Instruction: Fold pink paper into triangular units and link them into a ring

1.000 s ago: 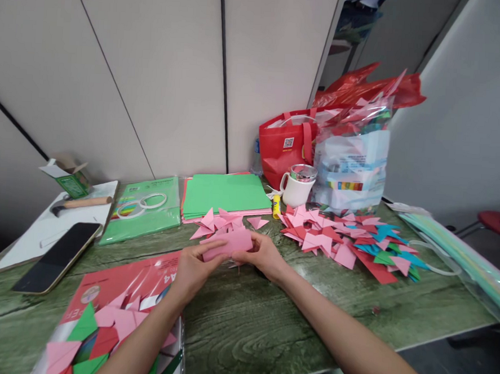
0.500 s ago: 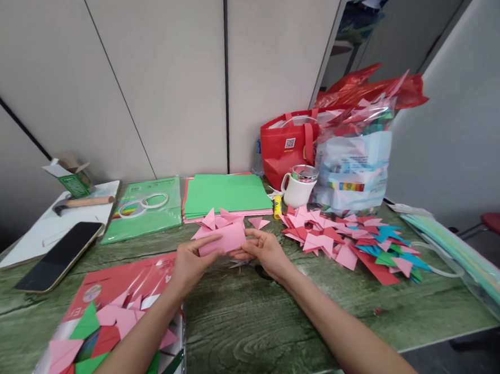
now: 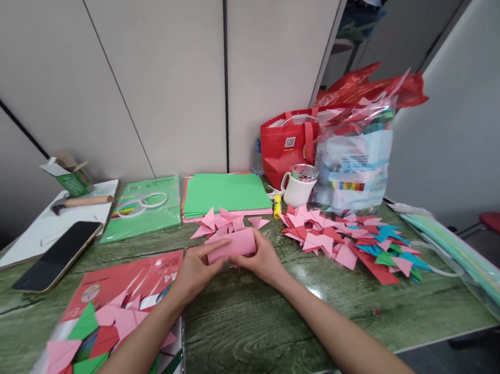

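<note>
Fingers of the left hand (image 3: 194,269) and right hand (image 3: 263,259) are clamped on a pink paper (image 3: 232,244), held just above the worktop (image 3: 250,328), near a pile of folded pink pieces (image 3: 224,222).

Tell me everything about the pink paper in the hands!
The pink paper is a plain, matte strip, apparently folded into a long rectangle. It is held just above the green wood-grain table, tilted up to the right. The left hand pinches its left end, the right hand grips its right end from below.
</note>
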### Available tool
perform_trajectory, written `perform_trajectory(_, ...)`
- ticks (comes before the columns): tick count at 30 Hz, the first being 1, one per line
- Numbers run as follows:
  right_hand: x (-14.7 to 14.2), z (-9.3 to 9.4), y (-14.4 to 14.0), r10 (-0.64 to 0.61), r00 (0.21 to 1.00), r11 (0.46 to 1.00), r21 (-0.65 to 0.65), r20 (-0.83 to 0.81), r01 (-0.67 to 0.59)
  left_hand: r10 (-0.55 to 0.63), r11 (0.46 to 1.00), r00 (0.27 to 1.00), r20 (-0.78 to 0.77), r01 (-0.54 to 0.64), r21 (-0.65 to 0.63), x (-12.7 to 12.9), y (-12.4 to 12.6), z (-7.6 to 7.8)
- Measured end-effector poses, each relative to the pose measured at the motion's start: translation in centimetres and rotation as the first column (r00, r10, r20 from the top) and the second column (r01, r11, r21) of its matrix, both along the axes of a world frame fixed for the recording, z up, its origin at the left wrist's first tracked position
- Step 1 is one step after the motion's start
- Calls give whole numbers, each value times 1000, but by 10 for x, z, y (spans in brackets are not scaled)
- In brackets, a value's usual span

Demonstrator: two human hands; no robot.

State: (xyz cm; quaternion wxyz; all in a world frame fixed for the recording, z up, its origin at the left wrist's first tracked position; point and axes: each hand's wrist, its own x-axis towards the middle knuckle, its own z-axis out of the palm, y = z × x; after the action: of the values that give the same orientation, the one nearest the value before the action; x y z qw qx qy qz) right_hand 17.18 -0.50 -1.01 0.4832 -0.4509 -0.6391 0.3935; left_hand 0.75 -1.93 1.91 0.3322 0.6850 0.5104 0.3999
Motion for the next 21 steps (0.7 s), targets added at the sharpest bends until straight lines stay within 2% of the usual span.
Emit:
perform_trajectory(2,0,-2,1,14,999,1000,-19,-41,-14,4,1000,1000,-1,-4,-13,0,0,0)
perform_trajectory(4,-1,-4,3,74,984,992,-94,-162,-90,19,1000,1000,-1,-19,-24,-1,1,0)
perform_trajectory(7,-1,-3,5,142,921,953,-202,-363,-227,43,999,999,33,-43,-23,-3,4,-1)
perform_trajectory(10,1,0,8,156,869,926,-236,-470,-295,44,999,994,101,-43,-9,-6,8,-6)
perform_trajectory(16,2,4,10,187,844,909,-237,-503,-343,58,998,975,212,-52,-35,-11,15,-15)
perform_trajectory(21,2,1,12,183,839,898,-261,-512,-354,66,998,936,346,-57,-35,-9,15,-12)
